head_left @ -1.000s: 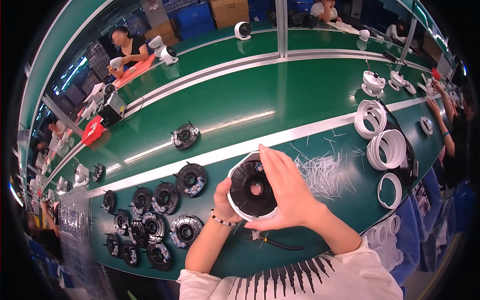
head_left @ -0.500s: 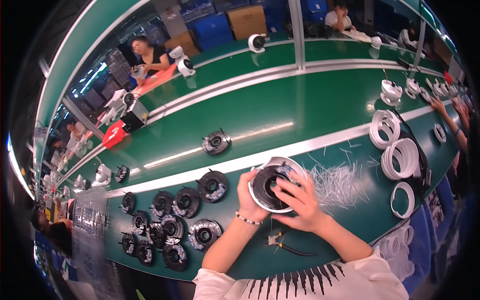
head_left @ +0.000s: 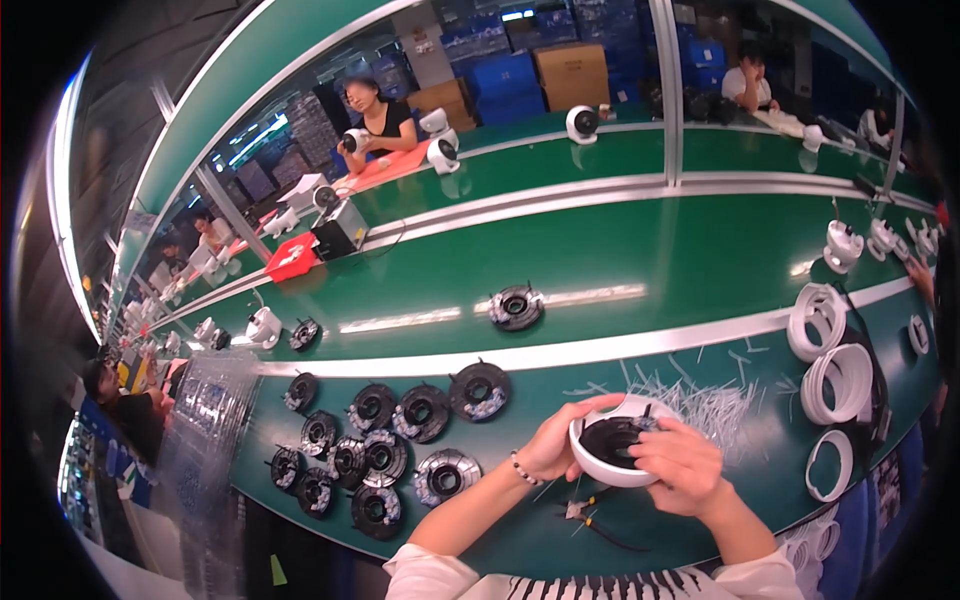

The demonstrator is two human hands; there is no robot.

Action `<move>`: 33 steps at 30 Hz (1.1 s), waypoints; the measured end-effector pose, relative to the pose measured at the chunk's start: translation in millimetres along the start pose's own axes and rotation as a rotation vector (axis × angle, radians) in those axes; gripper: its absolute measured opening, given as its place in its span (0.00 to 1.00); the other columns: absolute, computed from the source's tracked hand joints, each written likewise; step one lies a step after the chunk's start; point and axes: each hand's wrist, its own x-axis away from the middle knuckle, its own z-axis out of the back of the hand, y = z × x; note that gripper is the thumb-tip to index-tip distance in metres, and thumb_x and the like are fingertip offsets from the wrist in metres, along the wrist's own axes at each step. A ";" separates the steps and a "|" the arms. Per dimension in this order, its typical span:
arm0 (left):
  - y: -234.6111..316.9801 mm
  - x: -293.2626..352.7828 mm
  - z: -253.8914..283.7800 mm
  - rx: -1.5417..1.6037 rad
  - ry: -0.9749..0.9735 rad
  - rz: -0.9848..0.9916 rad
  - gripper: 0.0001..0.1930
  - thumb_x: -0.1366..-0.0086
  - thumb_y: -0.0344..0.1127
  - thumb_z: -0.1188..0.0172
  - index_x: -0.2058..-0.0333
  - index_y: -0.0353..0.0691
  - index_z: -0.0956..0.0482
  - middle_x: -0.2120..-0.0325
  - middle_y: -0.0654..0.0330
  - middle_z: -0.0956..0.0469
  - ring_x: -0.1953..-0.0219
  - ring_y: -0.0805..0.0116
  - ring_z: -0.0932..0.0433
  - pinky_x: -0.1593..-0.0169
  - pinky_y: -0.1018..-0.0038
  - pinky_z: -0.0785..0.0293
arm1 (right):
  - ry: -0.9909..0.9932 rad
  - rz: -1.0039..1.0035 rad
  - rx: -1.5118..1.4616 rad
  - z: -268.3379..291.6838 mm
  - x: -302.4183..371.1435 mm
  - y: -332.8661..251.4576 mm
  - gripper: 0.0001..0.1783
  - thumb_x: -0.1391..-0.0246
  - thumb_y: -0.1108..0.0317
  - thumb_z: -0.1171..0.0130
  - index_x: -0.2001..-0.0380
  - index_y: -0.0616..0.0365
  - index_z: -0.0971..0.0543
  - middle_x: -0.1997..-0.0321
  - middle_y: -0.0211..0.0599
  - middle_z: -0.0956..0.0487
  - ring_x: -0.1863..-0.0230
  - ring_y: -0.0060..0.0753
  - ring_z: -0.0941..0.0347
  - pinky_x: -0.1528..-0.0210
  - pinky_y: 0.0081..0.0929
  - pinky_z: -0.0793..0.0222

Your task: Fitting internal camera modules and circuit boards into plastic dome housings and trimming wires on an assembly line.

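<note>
Between my hands is a white round housing [head_left: 607,474], tilted so its outer wall faces me, with a black ring-shaped part [head_left: 604,437] inside it. My left hand [head_left: 556,440] grips the housing's left side; a beaded bracelet is on that wrist. My right hand [head_left: 682,466] closes on the right side, its fingers bent over the rim onto the black part. Those fingers partly hide the inside. Just below the housing, diagonal pliers [head_left: 606,530] with dark handles lie on the green bench [head_left: 520,545].
Several black ring-shaped parts [head_left: 421,413] lie to the left, another [head_left: 516,307] on the green belt [head_left: 640,240]. Cut white strips [head_left: 715,400] are piled behind my hands. Stacked white rings [head_left: 836,384] stand at right. Co-workers, one a seated person [head_left: 385,125], sit beyond the belt.
The view has swung, shifting the scene right and downward. My hands have brought the housing nearer to me and tipped it, so more of its white side shows.
</note>
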 end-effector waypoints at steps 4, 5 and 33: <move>2.0 -0.3 4.0 -0.065 -0.075 0.035 0.31 0.43 0.50 0.60 0.44 0.40 0.46 0.57 0.48 0.30 0.89 0.72 0.28 0.92 0.84 0.33 | -0.043 -0.019 -0.009 8.0 1.2 1.6 0.14 0.75 0.79 0.43 0.76 0.57 0.25 0.70 0.34 0.22 0.64 0.36 0.26 0.54 0.37 0.35; 5.2 0.0 6.7 -0.097 -0.036 0.037 0.30 0.44 0.49 0.60 0.45 0.39 0.45 0.57 0.48 0.30 0.86 0.71 0.25 0.94 0.85 0.35 | -0.090 -0.018 -0.022 10.1 -2.4 5.0 0.17 0.75 0.80 0.43 0.73 0.59 0.25 0.67 0.36 0.23 0.62 0.38 0.27 0.54 0.37 0.35; 12.2 -22.7 0.0 0.207 0.191 0.151 0.19 0.44 0.47 0.56 0.60 0.41 0.31 0.78 0.56 0.27 0.86 0.72 0.30 0.86 0.82 0.36 | 0.011 -0.343 0.098 30.1 -0.5 28.0 0.41 0.72 0.66 0.32 0.49 0.61 0.37 0.46 0.44 0.36 0.46 0.47 0.40 0.47 0.35 0.42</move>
